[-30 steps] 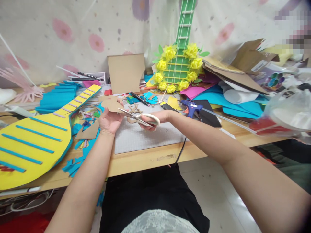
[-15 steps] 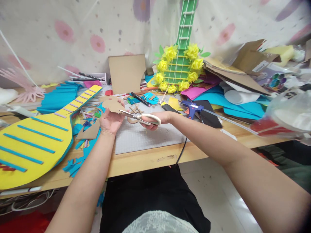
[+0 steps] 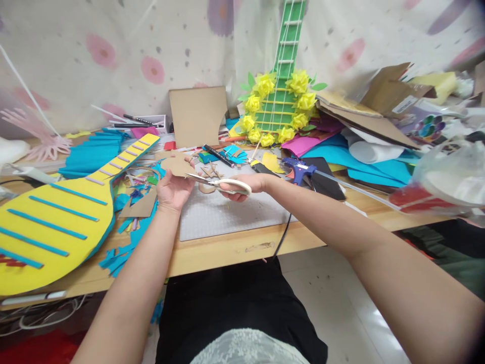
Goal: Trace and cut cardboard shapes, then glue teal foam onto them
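Observation:
My left hand (image 3: 175,189) grips a small piece of brown cardboard (image 3: 177,164), with the thumb on the near side and fingertips showing past its right edge. In my right hand (image 3: 248,187) is a pair of scissors (image 3: 233,186) with cream handles. Its metal blades point left and their tips are close to the cardboard's right edge; whether they touch it I cannot tell. Both hands are above a grey cutting mat (image 3: 227,220). Cardboard offcuts (image 3: 206,187) lie on the mat, partly hidden behind the scissors.
At left lies a yellow paper instrument (image 3: 56,227) with blue strips, beside blue scraps (image 3: 117,258). A green instrument with yellow flowers (image 3: 282,101) stands at the back. Right of the mat are a blue glue gun (image 3: 299,169), paper sheets (image 3: 379,174) and a plastic-wrapped bucket (image 3: 428,187).
The scissor handles have come slightly closer together. Otherwise the hands and the cardboard are nearly where they were, with a tiny shift of the whole view.

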Action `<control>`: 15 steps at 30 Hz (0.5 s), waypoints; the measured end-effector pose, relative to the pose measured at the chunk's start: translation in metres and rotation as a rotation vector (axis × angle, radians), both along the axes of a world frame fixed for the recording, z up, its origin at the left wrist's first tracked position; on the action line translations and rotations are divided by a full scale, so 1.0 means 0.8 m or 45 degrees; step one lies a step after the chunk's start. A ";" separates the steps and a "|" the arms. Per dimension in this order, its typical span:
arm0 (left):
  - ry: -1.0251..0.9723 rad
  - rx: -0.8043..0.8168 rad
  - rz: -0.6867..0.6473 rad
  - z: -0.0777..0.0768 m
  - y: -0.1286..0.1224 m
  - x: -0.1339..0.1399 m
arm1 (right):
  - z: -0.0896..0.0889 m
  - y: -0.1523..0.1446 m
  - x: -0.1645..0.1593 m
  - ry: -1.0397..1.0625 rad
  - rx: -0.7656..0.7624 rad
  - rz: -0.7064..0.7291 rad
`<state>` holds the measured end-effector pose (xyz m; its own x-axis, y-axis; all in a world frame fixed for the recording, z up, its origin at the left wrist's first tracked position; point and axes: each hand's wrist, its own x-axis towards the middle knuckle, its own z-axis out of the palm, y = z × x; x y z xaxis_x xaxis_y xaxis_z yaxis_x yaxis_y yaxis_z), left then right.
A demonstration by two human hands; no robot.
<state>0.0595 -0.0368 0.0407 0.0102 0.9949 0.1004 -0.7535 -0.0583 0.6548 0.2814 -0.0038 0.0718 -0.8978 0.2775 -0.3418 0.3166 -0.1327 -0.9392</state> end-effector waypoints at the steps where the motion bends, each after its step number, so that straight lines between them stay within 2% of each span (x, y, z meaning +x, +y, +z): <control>1: 0.005 -0.010 0.011 0.001 0.000 0.000 | 0.000 0.000 0.000 -0.005 0.001 -0.007; 9: 0.022 -0.047 0.031 0.000 0.003 0.001 | 0.009 -0.005 -0.001 -0.076 0.016 -0.047; 15: -0.012 -0.017 0.001 -0.003 0.004 -0.001 | 0.009 -0.006 -0.003 -0.128 0.134 -0.109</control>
